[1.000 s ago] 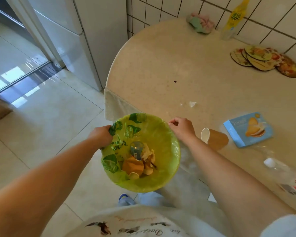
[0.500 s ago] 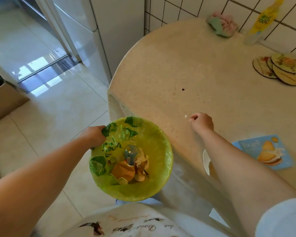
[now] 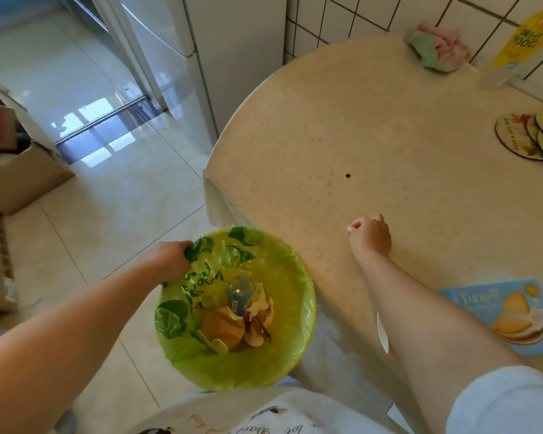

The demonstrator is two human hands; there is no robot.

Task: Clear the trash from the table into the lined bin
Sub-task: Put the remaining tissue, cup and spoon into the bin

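Note:
A bin with a lime-green printed liner [image 3: 298,277] hangs just off the table's near edge, holding a crushed brown cup, a small can and crumpled paper. My left hand [image 3: 173,260] grips its left rim. My right hand [image 3: 370,236] rests on the beige table [image 3: 342,120] as a closed fist, at the spot where a small white scrap lay; the scrap itself is hidden in the fingers. A paper cup [image 3: 382,332] lies mostly hidden behind my right forearm. A blue snack packet [image 3: 511,314] lies flat to the right. A dark speck [image 3: 347,176] sits mid-table.
Round coasters [image 3: 527,136], a yellow-labelled bottle [image 3: 514,48] and a pink-green cloth [image 3: 436,51] stand along the tiled wall. Cardboard boxes [image 3: 13,170] sit on the floor at left. A white fridge [image 3: 170,57] stands beyond the table's edge.
My right hand moved from the bin's rim forward across the table and closed over the white scrap, which no longer shows. My left hand kept its hold on the bin.

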